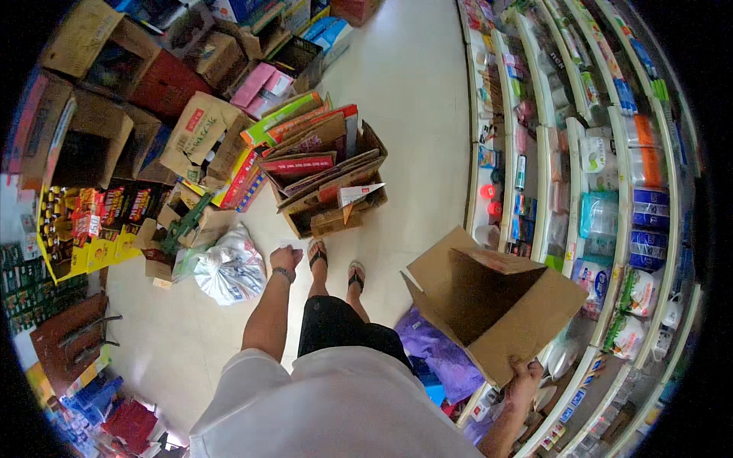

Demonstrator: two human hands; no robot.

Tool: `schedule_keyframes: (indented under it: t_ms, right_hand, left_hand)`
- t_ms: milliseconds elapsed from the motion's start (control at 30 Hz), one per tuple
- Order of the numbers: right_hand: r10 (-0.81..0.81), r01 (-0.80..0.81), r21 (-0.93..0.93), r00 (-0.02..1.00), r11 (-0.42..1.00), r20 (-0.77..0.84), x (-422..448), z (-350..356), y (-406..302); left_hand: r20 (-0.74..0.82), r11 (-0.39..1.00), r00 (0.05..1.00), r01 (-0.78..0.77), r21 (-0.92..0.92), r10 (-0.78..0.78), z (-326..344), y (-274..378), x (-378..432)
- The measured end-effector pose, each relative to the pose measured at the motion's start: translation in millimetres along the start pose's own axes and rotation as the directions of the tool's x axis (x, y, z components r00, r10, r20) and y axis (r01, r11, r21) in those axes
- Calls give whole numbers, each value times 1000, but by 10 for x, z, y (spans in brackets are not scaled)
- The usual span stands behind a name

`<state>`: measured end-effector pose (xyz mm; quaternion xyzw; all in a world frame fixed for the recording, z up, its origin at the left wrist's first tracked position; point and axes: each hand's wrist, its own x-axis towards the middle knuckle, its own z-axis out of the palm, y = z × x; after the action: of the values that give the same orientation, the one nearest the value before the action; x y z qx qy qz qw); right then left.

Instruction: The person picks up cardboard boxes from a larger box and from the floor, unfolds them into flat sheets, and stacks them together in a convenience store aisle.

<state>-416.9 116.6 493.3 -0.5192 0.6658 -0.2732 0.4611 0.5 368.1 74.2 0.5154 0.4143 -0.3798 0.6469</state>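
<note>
My right hand (pixel 522 378) grips the lower edge of an open, empty cardboard box (pixel 509 349), its flaps spread and its dark inside turned up. My left hand (pixel 285 262) hangs with curled fingers above the floor, beside my sandalled foot (pixel 317 255); a small pale patch shows at its fingertips, too unclear to name. To its left lies a tied white plastic sack (pixel 232 269). Just beyond my feet stands a carton (pixel 332 220) packed with flattened cardboard (pixel 320 143).
Stocked store shelves (pixel 538 149) curve along the right. A purple plastic bag (pixel 438 349) lies by my right leg. Stacked cartons (pixel 200 137) and a yellow display box of snacks (pixel 97 229) crowd the left. A brown bag with handles (pixel 71 343) stands at lower left. Pale floor (pixel 412 114) runs ahead.
</note>
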Motion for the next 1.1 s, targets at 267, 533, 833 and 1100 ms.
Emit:
schedule_keyframes:
  t_ms: [267, 533, 833, 1100]
  right_hand:
    - [-4, -16, -158, 992, 987, -130, 98, 269, 363]
    - [-36, 61, -206, 992, 977, 119, 189, 366, -14]
    - [-53, 463, -225, 513, 858, 857, 31, 1103, -651]
    - [-180, 639, 306, -257, 706, 950, -359, 1979, -352]
  left_hand:
    - [-16, 666, 937, -236, 707, 349, 146, -55, 1019]
    - [983, -140, 146, -982, 130, -109, 1138, 13, -2100]
    - [772, 73, 615, -788, 612, 164, 1010, 23, -3251]
    - [651, 3, 258, -931, 365, 714, -914, -281, -3227]
